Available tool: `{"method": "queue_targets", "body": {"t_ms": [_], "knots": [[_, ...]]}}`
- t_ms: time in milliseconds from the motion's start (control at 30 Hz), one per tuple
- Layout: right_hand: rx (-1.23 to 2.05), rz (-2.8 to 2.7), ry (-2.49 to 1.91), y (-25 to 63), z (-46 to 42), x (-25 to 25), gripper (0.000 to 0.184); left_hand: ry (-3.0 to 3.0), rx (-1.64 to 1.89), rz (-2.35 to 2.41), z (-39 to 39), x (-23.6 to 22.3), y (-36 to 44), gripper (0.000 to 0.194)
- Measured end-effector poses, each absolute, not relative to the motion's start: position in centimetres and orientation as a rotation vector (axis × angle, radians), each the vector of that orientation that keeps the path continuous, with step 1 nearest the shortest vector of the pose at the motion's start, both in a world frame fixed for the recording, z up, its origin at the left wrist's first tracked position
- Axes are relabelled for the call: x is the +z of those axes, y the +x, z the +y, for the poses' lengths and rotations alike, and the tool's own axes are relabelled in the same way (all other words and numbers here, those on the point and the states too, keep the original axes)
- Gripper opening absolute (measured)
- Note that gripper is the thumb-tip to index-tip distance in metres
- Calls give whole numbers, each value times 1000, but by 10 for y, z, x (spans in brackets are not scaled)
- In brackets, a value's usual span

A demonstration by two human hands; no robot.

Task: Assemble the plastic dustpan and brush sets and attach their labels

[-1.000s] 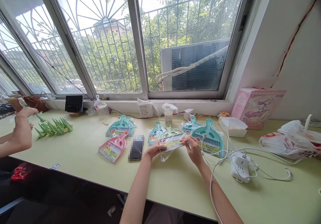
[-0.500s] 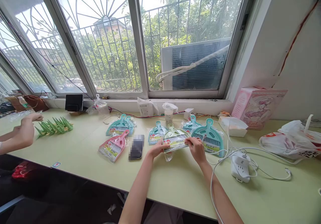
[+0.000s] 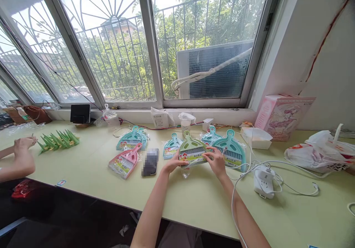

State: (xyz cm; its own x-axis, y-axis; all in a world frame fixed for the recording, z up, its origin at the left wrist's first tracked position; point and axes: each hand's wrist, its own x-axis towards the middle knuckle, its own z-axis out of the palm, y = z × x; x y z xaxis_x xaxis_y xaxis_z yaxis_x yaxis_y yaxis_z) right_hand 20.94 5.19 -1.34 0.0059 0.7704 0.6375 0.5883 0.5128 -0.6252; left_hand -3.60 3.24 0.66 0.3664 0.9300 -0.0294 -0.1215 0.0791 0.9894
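Between my hands is a green dustpan and brush set (image 3: pixel 192 148) in clear plastic wrap, its handle pointing away from me. My left hand (image 3: pixel 174 163) grips its left lower edge. On the right side, my right hand (image 3: pixel 215 162) pinches the edge of the wrapped set. A blue-green dustpan set (image 3: pixel 230 150) lies just right of my right hand, with another blue-green set (image 3: pixel 212 136) behind. A smaller blue-green set (image 3: pixel 172 145) lies behind my left hand. Farther left are a pink dustpan set (image 3: pixel 126 161) and blue-green sets (image 3: pixel 132 137).
A phone (image 3: pixel 150 162) lies left of my left hand. White cables run to a power strip (image 3: pixel 264 181) at right and cross my right forearm. Behind stand a tissue box (image 3: pixel 256 137), a pink box (image 3: pixel 284 117) and a plastic bag (image 3: pixel 310 153). Another person's hands (image 3: pixel 23 150) are far left.
The green dustpan set has tipped so its front and label show more plainly. My right hand's fingers have shifted on its edge. The other person's hands have lowered away from the green spiky item.
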Motion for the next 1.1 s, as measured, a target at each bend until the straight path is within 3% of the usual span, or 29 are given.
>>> {"method": "queue_targets", "body": {"t_ms": [200, 333, 400, 500, 600, 800, 900, 1033, 1100], "knots": [[510, -1484, -1091, 206, 58, -24, 40, 1236, 966, 837, 30, 9, -35, 116], [860, -1276, -1180, 208, 59, -25, 84, 1246, 948, 820, 26, 11, -36, 116], [1143, -1189, -1158, 210, 59, -24, 91, 1256, 936, 840, 26, 13, -36, 116], [1401, -1095, -1082, 212, 59, -24, 71, 1281, 934, 873, 26, 13, -33, 115], [1437, -991, -1053, 214, 61, -27, 51, 1302, 1020, 869, 28, 13, -29, 121], [1289, -698, -1049, 224, 71, -32, 43, 1591, 988, 862, 26, 15, -22, 119], [1236, -703, -1059, 226, 70, -31, 43, 1771, 1015, 935, 25, 11, -12, 102], [1250, -797, -1057, 218, 65, -29, 47, 1746, 1247, 1166, 33, 4, -1, 40], [1273, -825, -1049, 214, 63, -28, 48, 1703, 1333, 1226, 37, 2, -1, 34]]}}
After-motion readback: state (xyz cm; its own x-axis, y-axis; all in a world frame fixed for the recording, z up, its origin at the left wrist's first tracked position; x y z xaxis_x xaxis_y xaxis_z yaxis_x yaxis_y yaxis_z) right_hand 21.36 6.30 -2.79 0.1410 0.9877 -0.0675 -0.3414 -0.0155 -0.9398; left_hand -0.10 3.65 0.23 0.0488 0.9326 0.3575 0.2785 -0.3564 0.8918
